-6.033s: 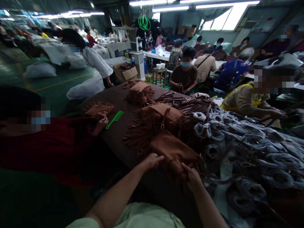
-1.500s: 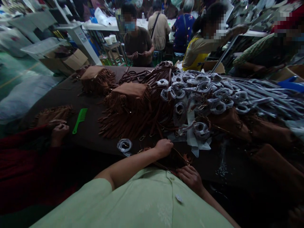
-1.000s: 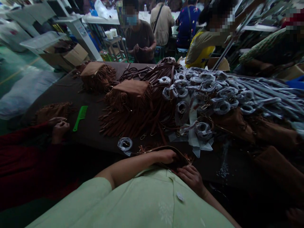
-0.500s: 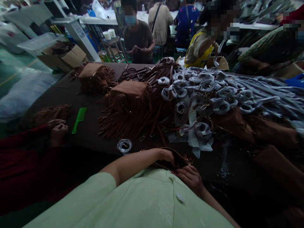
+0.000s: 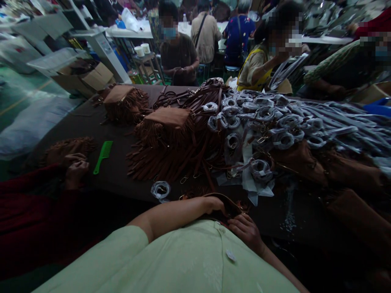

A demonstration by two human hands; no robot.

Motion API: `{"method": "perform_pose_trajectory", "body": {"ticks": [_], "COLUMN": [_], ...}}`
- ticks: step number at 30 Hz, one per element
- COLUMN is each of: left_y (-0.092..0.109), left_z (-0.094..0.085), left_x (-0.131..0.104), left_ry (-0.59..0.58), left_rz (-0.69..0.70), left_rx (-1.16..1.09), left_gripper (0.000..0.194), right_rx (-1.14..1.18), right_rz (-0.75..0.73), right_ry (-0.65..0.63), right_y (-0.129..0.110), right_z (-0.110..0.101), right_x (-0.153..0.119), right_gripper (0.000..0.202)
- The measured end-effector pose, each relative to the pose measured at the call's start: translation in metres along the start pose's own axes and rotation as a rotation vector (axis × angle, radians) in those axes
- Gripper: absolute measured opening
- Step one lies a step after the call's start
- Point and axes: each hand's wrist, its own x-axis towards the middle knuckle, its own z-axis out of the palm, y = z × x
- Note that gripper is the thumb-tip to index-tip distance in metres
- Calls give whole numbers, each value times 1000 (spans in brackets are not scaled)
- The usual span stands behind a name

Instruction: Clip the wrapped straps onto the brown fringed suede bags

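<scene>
A brown fringed bag point(image 5: 231, 200) lies against the front of my light green shirt, its mouth open. My left hand point(image 5: 215, 204) reaches down into that mouth; the bag's dark inside hides its fingers. At the right end of the opening, my right hand point(image 5: 246, 228) has its fingers curled over the bag's edge and grips it. Just beyond my left forearm lies a coiled strap in clear wrap point(image 5: 160, 190). A heap of wrapped strap coils point(image 5: 262, 114) covers the table past the bag.
Brown fringed bags point(image 5: 166, 118) sit mid-table among loose straps. A green comb point(image 5: 103, 156) lies at left near a co-worker's hands point(image 5: 76, 166). More brown bags point(image 5: 351, 167) are piled at right. Several people work across the table. A cardboard box point(image 5: 88, 77) stands at the far left.
My hands stay at the bag with hardly any movement. Across the table, the co-worker in yellow has raised a hand, with grey wrapped straps hanging below it. The view has shifted slightly.
</scene>
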Motion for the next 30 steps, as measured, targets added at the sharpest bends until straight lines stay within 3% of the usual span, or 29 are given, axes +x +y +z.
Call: {"method": "perform_pose_trajectory", "body": {"ticks": [10, 16, 20, 25, 30], "left_y": [-9, -15, -14, -9, 3], "left_z": [7, 1, -2, 0, -3], "left_x": [-2, 0, 0, 0, -2], "left_ry": [91, 81, 98, 26, -80], "left_rz": [-151, -53, -60, 39, 156], "left_rx": [-160, -133, -124, 12, 344], "left_gripper": [21, 29, 28, 27, 27], "right_rx": [-9, -49, -33, -38, -59], "right_rz": [41, 73, 69, 72, 65], "right_ry": [-38, -14, -23, -20, -12], "right_y": [-2, -2, -1, -1, -1], "right_z": [-3, -3, -1, -4, -6], "right_x": [1, -1, 0, 5, 8], "right_gripper": [11, 14, 13, 12, 17]}}
